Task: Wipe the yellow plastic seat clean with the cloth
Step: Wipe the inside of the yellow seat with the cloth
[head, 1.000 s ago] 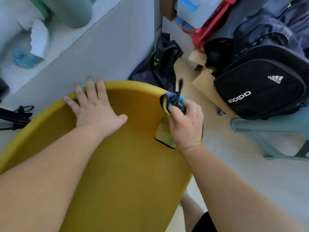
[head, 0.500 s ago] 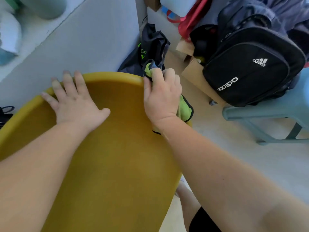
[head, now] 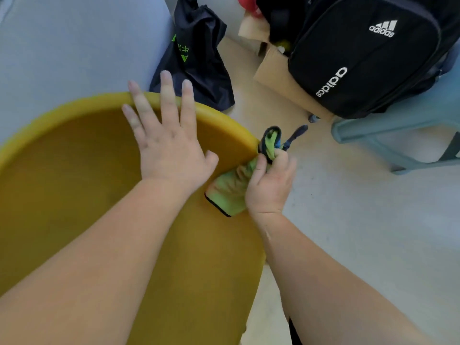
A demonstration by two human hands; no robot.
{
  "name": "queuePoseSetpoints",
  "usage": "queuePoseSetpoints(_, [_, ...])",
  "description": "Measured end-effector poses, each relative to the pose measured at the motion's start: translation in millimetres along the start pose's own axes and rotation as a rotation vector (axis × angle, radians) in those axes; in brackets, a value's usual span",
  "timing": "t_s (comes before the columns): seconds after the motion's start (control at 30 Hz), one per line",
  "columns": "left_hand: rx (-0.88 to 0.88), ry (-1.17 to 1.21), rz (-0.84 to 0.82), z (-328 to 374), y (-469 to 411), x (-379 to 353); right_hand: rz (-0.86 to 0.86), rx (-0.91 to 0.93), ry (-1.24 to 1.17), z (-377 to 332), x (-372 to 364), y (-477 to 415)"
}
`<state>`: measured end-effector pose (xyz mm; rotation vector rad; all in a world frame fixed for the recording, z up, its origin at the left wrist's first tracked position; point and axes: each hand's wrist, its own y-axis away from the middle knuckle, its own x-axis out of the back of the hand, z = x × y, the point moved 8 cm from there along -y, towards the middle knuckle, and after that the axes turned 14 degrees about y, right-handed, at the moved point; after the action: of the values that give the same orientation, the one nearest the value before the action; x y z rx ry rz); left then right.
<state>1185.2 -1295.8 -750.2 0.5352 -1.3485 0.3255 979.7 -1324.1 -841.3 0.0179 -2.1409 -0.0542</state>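
While the left hand (head: 169, 148) lies flat with fingers spread on the yellow seat (head: 99, 195) near its far rim, the right hand (head: 270, 185) grips the bunched green cloth (head: 230, 192) against the right edge; firm, overlapping strokes along that rim would likely clean best.

**Seat and cloth at the right rim**

The yellow plastic seat (head: 74, 170) is a smooth, curved shell with a rounded rim. My left hand (head: 169, 148) lies flat on it near the far rim, fingers spread. My right hand (head: 270, 185) grips the bunched green, dark-edged cloth (head: 229, 192) at the seat's right rim. Its lower end lies on the seat and its top pokes above my fist.
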Motion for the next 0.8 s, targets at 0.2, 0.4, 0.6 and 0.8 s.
queuePoseSetpoints(0.2, [0.003, 0.004, -0.045, 1.7, -1.6, -8.7, -0.195, -0.371, -0.019, 56.0, -8.3, 16.6])
queuePoseSetpoints(0.4, [-0.048, -0.002, -0.102, -10.2, -1.4, 5.8, -0.166, -0.183, 0.092, -9.7, 1.9, -9.3])
queuePoseSetpoints(0.6, [0.144, 0.068, -0.068, -97.4, 36.8, 36.2, -0.031, 0.397, 0.239, -181.5, -5.3, -31.7])
queuePoseSetpoints(0.8, [0.503, 0.06, -0.029, -252.3, 153.4, 64.3, -0.199, 0.991, 0.318, -336.5, -62.8, 77.6])
